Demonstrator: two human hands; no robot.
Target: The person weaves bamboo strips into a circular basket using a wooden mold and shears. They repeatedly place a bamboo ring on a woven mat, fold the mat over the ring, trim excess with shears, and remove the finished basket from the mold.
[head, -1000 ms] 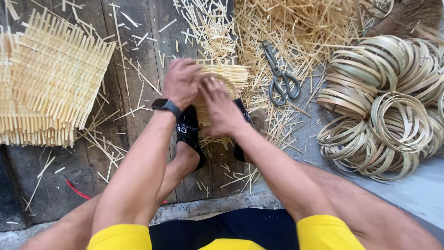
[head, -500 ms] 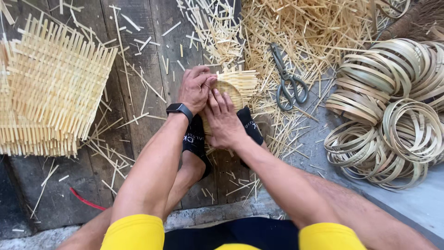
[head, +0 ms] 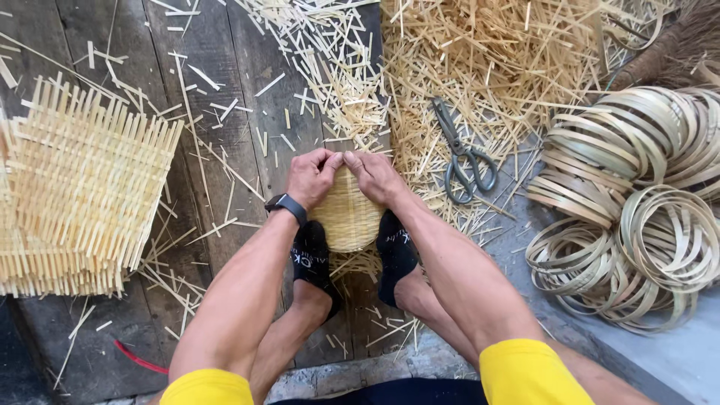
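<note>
We note both hands on a small woven bamboo basket (head: 346,217), which sits rounded side up on the dark wooden planks (head: 247,90), wedged between two feet in black socks (head: 311,262). The left hand (head: 311,178) cups the basket's upper left edge, fingers curled and pressed together against the weave; the right hand (head: 375,176) mirrors it on the upper right, fingers likewise closed on the rim, the fingertips of the two hands nearly meeting at the top. A black wristwatch (head: 286,205) sits on the left wrist. Just right of the right hand lie grey scissors (head: 463,154) on a heap of bamboo splints (head: 495,67) (loose offcuts scatter across the planks too). At far left rests a flat woven bamboo mat (head: 82,187) with bristling ends; at far right, a pile of coiled bamboo hoops (head: 637,202).
</note>
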